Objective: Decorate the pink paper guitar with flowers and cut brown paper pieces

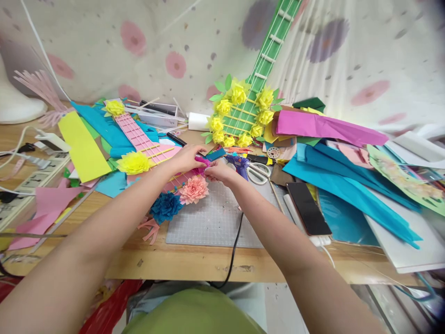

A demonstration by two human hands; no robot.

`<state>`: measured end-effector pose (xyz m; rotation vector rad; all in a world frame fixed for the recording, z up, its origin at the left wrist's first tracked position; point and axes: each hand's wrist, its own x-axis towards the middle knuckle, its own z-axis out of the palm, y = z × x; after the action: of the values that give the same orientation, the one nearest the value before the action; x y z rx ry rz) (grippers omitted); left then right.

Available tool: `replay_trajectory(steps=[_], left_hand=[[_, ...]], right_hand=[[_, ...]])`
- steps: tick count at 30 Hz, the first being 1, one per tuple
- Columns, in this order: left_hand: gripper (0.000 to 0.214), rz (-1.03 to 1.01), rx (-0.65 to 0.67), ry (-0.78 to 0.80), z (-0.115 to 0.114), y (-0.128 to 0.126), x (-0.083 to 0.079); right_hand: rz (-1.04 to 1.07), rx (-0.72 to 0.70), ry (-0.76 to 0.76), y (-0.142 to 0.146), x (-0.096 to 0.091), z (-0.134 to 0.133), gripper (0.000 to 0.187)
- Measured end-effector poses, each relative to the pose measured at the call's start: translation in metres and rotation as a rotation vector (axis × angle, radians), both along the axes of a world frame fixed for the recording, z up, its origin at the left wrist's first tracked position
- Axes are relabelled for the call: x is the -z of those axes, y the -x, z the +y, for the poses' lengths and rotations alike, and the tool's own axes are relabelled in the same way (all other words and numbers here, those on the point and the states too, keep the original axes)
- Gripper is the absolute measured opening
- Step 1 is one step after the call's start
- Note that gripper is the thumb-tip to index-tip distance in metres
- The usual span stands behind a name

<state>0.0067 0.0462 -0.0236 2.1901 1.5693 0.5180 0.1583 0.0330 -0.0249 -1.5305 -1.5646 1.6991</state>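
A pink paper guitar (pixel 132 132) lies on the table, its neck pointing to the back left. Yellow (pixel 134 163), blue (pixel 166 207) and salmon-pink (pixel 195 189) paper flowers sit on it. Both my hands meet at a magenta paper flower (pixel 199 165) on the guitar's right end. My left hand (pixel 187 158) bends over it from the left, fingers closed against it. From the right, my right hand (pixel 220 170) pinches at its edge; the fingertips are partly hidden. Under the guitar's right end is a grey cutting mat (pixel 215 218).
A green paper guitar with yellow flowers (pixel 239 111) leans against the curtain behind. Right of my hands lie a blue glue gun (pixel 239 163), white-handled scissors (pixel 259 173) and a phone (pixel 308 208). Coloured paper (pixel 347 181) is piled right; a power strip (pixel 31 190) stands left.
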Motion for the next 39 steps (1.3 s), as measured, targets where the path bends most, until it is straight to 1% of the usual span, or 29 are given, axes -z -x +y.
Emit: replay_trajectory(steps=[7, 10, 13, 15, 17, 20, 23, 27, 30, 33, 36, 39], left_hand=[[0.050, 0.043, -0.015, -0.002, -0.002, -0.002, -0.005], [0.049, 0.014, -0.019, -0.016, -0.006, 0.000, -0.013], [0.046, -0.040, -0.054, -0.040, -0.013, 0.009, -0.024], [0.044, -0.076, -0.098, -0.055, -0.018, 0.020, -0.031], [0.041, -0.099, -0.178, -0.060, -0.024, 0.032, -0.034], [0.037, -0.126, -0.295, -0.052, -0.033, 0.053, -0.032], [0.034, -0.142, -0.376, -0.028, -0.047, 0.068, -0.029], [0.030, -0.088, -0.477, 0.007, -0.068, 0.074, -0.027], [0.026, -0.052, -0.508, 0.004, -0.079, 0.070, -0.025], [0.024, -0.068, -0.514, -0.025, -0.084, 0.064, -0.023], [0.025, -0.143, -0.551, -0.062, -0.089, 0.059, -0.024], [0.026, -0.201, -0.615, -0.107, -0.095, 0.059, -0.027]], right_hand=[[-0.022, 0.005, -0.009, 0.001, 0.002, 0.004, 0.017], [0.024, -0.021, -0.010, -0.001, 0.004, 0.005, 0.013], [0.062, -0.061, -0.007, -0.006, 0.003, 0.005, 0.010], [0.067, -0.040, -0.002, -0.009, 0.000, 0.004, 0.012], [0.061, 0.009, -0.001, -0.014, -0.002, 0.002, 0.019], [0.075, 0.058, -0.003, -0.024, -0.004, -0.004, 0.025], [0.110, 0.086, -0.040, -0.037, -0.007, -0.013, 0.026], [0.117, 0.101, -0.145, -0.059, -0.008, -0.026, 0.022], [0.107, 0.101, -0.199, -0.069, 0.000, -0.034, 0.020], [0.138, 0.174, -0.179, -0.061, 0.012, -0.039, 0.024], [0.227, 0.245, -0.142, -0.040, 0.023, -0.040, 0.029], [0.283, 0.306, -0.107, -0.021, 0.028, -0.038, 0.031]])
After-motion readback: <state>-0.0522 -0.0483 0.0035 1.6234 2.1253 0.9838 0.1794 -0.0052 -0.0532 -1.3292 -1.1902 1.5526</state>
